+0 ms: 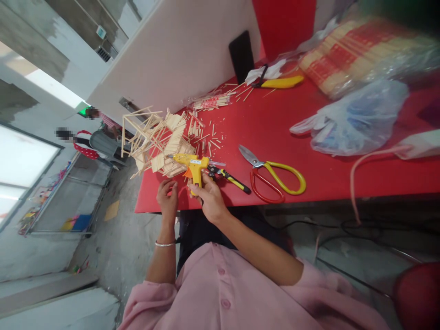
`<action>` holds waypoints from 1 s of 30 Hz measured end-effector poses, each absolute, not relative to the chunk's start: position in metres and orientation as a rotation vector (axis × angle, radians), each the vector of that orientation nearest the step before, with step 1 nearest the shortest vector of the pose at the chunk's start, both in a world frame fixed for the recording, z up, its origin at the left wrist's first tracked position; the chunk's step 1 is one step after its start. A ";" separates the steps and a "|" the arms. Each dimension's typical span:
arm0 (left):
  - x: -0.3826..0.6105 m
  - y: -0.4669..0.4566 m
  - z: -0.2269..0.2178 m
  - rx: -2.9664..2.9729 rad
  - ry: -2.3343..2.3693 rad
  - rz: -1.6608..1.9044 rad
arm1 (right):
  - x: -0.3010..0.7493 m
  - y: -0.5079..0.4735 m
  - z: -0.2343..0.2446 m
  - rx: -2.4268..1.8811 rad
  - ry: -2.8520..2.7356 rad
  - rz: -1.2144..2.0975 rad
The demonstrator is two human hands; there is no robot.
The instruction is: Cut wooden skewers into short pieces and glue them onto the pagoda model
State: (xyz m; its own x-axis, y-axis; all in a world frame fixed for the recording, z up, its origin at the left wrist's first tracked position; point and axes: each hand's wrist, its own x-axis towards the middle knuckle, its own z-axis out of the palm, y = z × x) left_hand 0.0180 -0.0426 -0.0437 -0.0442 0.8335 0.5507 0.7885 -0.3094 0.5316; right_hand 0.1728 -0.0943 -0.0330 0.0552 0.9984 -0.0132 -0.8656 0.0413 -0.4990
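Observation:
My right hand (209, 198) is wrapped round the grip of a yellow glue gun (192, 164), its nozzle aimed left at a model built of thin wooden sticks (156, 143) on the red table (309, 178). My left hand (167, 196) rests at the table's near edge just below the model, fingers curled; whether it pinches a small stick is too small to tell. A bangle is on the left wrist.
Black-and-yellow pliers (229, 176) and yellow-handled scissors (275, 176) lie right of the gun. Loose sticks (209, 137), a stick packet (211, 101), a yellow cutter (280, 82), a black phone (241, 56) and plastic bags (354, 117) lie further back. People sit beyond the table's left end.

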 end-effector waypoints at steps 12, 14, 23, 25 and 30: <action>0.015 -0.046 -0.044 2.155 1.825 1.312 | 0.169 -0.094 -0.035 -0.461 -0.414 1.468; 0.015 -0.047 -0.044 2.163 1.829 1.306 | 0.168 -0.093 -0.034 -0.455 -0.420 1.471; 0.016 -0.049 -0.042 2.161 1.827 1.283 | 0.166 -0.090 -0.030 -0.421 -0.405 1.480; 0.017 -0.049 -0.041 2.170 1.836 1.265 | 0.168 -0.092 -0.031 -0.412 -0.403 1.489; 0.018 -0.049 -0.042 2.175 1.867 1.238 | 0.169 -0.093 -0.034 -0.402 -0.416 1.490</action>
